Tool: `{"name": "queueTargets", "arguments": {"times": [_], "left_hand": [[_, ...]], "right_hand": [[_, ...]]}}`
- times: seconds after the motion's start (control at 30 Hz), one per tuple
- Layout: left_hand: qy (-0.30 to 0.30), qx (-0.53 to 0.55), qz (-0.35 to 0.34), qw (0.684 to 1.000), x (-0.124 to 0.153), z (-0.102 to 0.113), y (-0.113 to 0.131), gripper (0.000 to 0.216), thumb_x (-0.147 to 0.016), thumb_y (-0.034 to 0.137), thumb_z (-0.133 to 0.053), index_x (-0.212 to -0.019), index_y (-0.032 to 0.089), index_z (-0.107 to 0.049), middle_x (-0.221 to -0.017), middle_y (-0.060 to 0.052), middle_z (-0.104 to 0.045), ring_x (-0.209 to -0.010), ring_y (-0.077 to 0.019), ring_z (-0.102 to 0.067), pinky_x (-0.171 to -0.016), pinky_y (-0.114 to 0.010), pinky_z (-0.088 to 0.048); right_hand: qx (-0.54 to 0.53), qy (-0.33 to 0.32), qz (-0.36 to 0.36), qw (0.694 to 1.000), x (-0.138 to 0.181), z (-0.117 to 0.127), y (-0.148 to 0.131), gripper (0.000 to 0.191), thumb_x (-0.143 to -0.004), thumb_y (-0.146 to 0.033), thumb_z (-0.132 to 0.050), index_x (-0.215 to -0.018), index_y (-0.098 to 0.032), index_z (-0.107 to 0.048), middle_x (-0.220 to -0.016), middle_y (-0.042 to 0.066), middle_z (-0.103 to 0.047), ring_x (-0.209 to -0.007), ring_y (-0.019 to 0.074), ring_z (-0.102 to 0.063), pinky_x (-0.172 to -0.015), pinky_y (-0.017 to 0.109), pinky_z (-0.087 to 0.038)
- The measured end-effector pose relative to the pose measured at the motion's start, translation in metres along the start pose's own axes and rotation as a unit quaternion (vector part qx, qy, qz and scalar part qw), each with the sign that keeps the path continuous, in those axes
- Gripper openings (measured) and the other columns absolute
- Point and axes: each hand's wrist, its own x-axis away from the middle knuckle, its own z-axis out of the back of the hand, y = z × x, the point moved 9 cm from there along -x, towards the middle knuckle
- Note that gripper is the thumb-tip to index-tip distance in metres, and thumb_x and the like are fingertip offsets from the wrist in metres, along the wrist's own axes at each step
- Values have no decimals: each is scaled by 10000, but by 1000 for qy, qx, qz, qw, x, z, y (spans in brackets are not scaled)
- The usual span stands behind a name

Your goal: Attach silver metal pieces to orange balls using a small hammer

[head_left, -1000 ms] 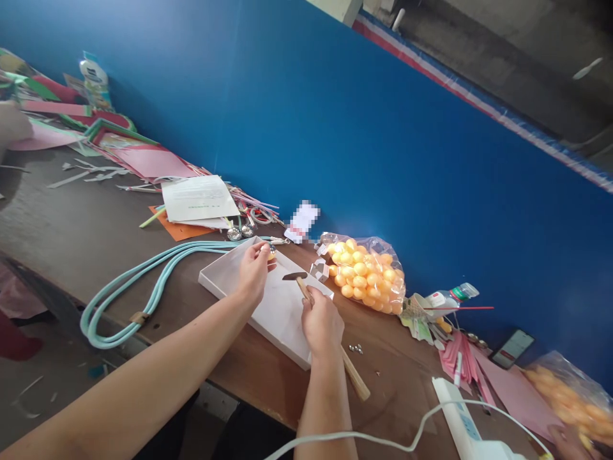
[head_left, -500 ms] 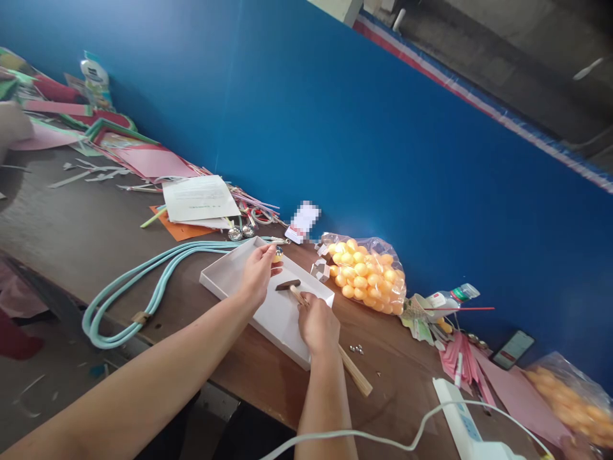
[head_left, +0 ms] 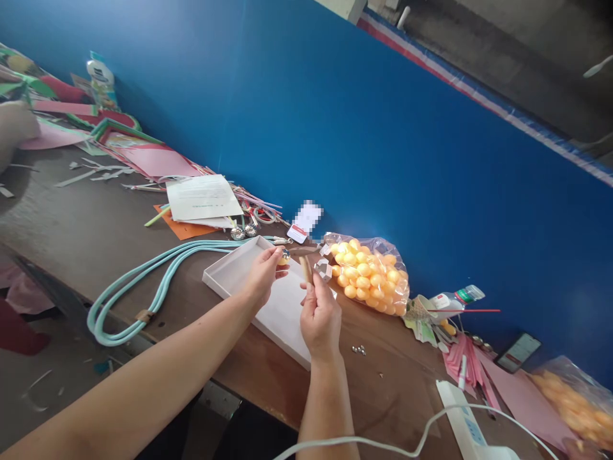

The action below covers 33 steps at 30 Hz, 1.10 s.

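My left hand (head_left: 264,271) pinches a small ball (head_left: 284,257), shiny silver on one side and yellow on the other, above the white box lid (head_left: 282,319). My right hand (head_left: 320,313) is wrapped round the wooden handle of a hammer (head_left: 306,271). The hammer is raised just right of the ball and apart from it; its dark head is smeared by motion. Behind the hands lies a clear bag of yellow-orange balls (head_left: 364,275). Several small silver beads (head_left: 358,350) are on the table right of the lid.
Looped light-blue cords (head_left: 158,287) lie left of the lid, near two silver balls (head_left: 244,231). Papers (head_left: 205,197) are heaped along the blue wall (head_left: 335,128). A white power strip (head_left: 462,418) and cable are at front right. Another person's hand (head_left: 16,124) shows at far left.
My right hand has tilted the hammer up, its head rising from over the lid. My left hand still holds the ball, with only a slight shift to the right.
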Motion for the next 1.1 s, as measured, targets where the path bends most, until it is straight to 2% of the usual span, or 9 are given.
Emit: {"name": "queueTargets", "arguments": {"times": [0.1,0.23,0.37,0.53,0.67,0.83,0.97,1.1], "left_hand": [[-3,0,1,1000,0,-1,0,459,-648,495,-711,-961,167,-644,-777,-26,-611,-636,-115,-590,-593,-238,-456],[-1,5,14,1000,0,-1,-2,469,-629,493,-724,-957,168,-646,-777,-25,-615,-615,-112,-585,-590,-242,-454],[2,1,6,1000,1,0,0,490,-625,506,-723,-966,162,-649,-768,-26,-611,-619,-112,-583,-595,-240,-456],[2,-1,12,1000,1,0,-2,493,-621,508,-725,-964,162,-648,-799,-31,-618,-613,-107,-581,-593,-239,-455],[5,-14,-11,1000,0,2,1,489,-642,515,-705,-981,167,-650,-787,-27,-618,-624,-110,-587,-597,-238,-458],[17,-12,4,1000,0,4,-1,473,-634,505,-712,-956,165,-648,-787,-25,-617,-610,-107,-581,-594,-239,-457],[15,-23,-17,999,0,3,3,465,-647,506,-702,-966,171,-651,-802,-32,-626,-621,-109,-581,-599,-240,-456],[18,-22,4,1000,-1,4,-1,465,-639,501,-706,-962,170,-651,-803,-31,-623,-616,-109,-582,-601,-244,-457]], "right_hand": [[10,-29,16,999,1,-5,-7,416,-934,-208,-362,-1326,-165,-492,-1022,81,-705,-848,147,-674,-775,242,-507],[27,-57,-5,998,0,-9,-2,428,-916,-178,-366,-1326,-165,-492,-1031,75,-706,-867,153,-671,-762,239,-500],[27,-42,-18,999,0,-6,1,421,-934,-213,-352,-1331,-173,-486,-1040,76,-707,-872,161,-671,-775,249,-495],[38,-56,-13,998,1,-10,0,415,-927,-208,-362,-1314,-167,-507,-1046,80,-708,-897,162,-671,-788,244,-491],[38,-37,-23,998,1,-7,3,418,-935,-220,-357,-1326,-165,-494,-1055,88,-706,-901,162,-676,-795,247,-495],[38,-46,-16,998,0,-8,1,411,-930,-208,-364,-1312,-175,-511,-1058,78,-709,-940,161,-672,-795,240,-495],[41,-32,-17,998,0,-6,0,407,-933,-223,-366,-1310,-171,-511,-1037,79,-714,-891,157,-682,-772,238,-503],[42,-47,-8,998,1,-8,-2,405,-921,-207,-385,-1302,-194,-523,-1020,60,-720,-882,156,-683,-779,238,-501]]}}
